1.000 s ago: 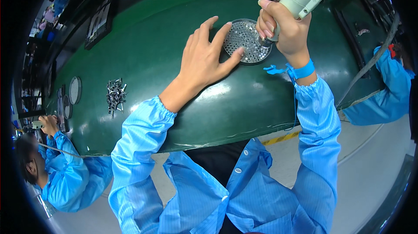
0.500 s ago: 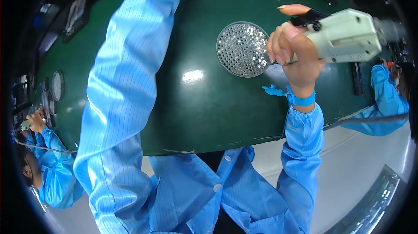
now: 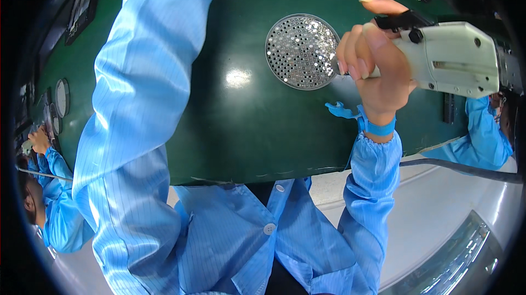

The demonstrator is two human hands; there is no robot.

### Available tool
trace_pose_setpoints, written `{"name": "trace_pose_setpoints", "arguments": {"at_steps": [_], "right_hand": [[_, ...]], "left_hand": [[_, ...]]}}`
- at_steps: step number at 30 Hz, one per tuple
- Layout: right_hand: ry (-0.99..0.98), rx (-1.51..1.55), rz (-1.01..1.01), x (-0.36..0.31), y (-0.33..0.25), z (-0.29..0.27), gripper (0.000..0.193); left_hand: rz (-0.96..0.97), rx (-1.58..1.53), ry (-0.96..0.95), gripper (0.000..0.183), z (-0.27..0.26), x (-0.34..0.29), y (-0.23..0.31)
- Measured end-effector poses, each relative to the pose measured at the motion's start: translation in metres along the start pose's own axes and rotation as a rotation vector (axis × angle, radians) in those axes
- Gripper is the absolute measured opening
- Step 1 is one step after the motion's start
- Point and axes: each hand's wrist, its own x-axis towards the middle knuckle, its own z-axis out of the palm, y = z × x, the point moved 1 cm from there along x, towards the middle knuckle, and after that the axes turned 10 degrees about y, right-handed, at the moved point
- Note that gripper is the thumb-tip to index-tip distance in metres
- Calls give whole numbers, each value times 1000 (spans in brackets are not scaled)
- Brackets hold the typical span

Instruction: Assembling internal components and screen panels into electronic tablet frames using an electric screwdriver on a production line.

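The right hand (image 3: 378, 70) had its fingers wrapped around the electric screwdriver (image 3: 455, 59) just right of the round screw tray (image 3: 300, 51) on the green tabletop (image 3: 246, 125), many screws left, left hand out of view.

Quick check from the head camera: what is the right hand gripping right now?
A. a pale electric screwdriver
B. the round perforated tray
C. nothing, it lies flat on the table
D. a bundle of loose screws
A: the right hand is wrapped around the pale electric screwdriver, held just right of the round perforated tray on the green table.
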Motion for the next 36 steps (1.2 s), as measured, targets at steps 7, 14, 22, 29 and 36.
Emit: {"name": "trace_pose_setpoints", "arguments": {"at_steps": [7, 14, 22, 29, 36], "right_hand": [[107, -79, 60, -1, -5, 7, 33], [159, 24, 97, -2, -4, 12, 25], [192, 146, 110, 1, 1, 15, 18], [166, 201, 119, 4, 0, 5, 21], [98, 103, 156, -2, -1, 15, 29]], "left_hand": [[44, -271, -188, 38, 7, -8, -19], [279, 635, 381, 45, 30, 72, -56], [-185, -411, -137, 37, -32, 48, -36], [292, -419, 567, 24, -25, -152, -2], [-88, -15, 710, 67, 12, -368, -140]]}}
